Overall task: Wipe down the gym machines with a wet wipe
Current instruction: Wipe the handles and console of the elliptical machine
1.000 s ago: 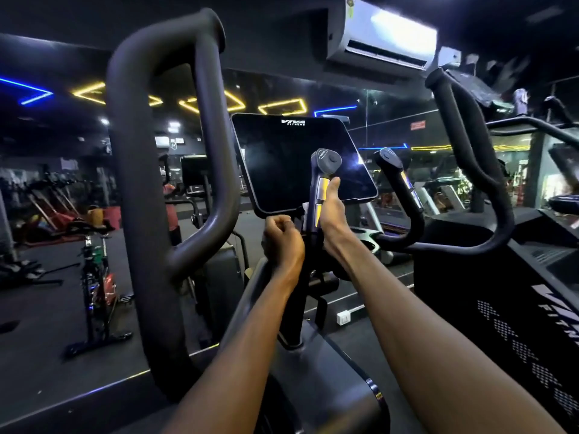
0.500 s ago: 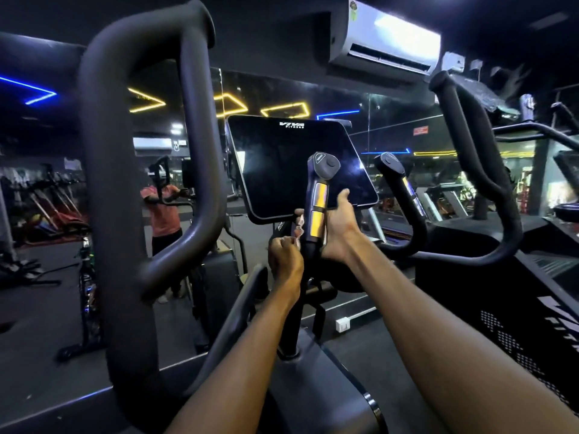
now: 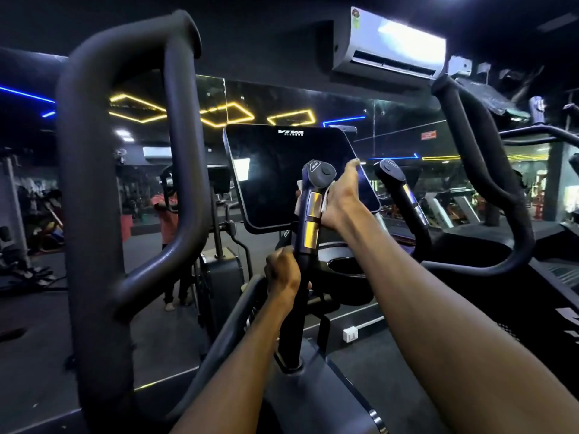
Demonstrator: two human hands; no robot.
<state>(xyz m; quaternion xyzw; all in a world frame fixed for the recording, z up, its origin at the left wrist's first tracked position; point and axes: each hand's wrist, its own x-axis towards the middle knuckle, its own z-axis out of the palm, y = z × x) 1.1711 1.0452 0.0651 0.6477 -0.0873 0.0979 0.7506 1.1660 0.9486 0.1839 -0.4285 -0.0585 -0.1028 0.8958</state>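
right hand (image 3: 340, 200) wrapped with white wet wipe (image 3: 326, 198) around upper handle grip (image 3: 313, 211); left hand (image 3: 282, 274) clenched on same grip, lower down

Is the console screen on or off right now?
Off: the console screen is black, showing only a reflection and the printed logo.
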